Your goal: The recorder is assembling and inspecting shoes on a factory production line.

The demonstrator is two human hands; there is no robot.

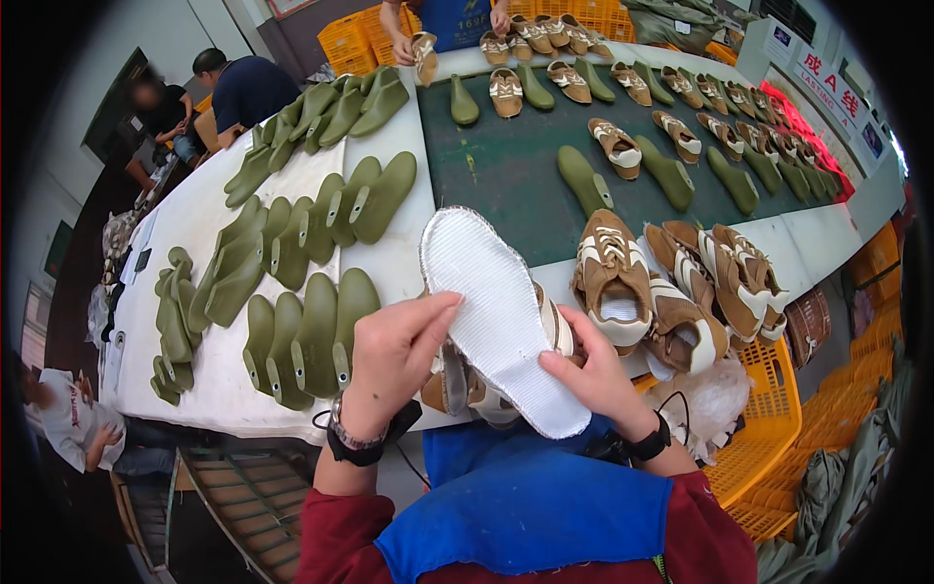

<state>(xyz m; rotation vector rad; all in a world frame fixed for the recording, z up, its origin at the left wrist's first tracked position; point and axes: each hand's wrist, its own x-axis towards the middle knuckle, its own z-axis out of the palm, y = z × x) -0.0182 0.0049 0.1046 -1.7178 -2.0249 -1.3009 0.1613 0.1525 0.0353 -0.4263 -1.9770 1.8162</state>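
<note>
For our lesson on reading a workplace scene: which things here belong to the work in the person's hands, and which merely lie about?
In hand:
left hand
right hand
brown-and-white shoe with its white sole upward

Lying about:
green shoe lasts
finished shoes
yellow crate
green belt

Green lasts (292,336) crowd left; brown shoes (671,292) crowd right; green belt (506,175) middle open.

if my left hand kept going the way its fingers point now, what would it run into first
Probably the white woven insole on the upturned brown and white shoe: the left hand has its fingers aimed right and slightly up, their tips already at its edge. Beyond it lies the right hand, though depth is unclear.
</note>
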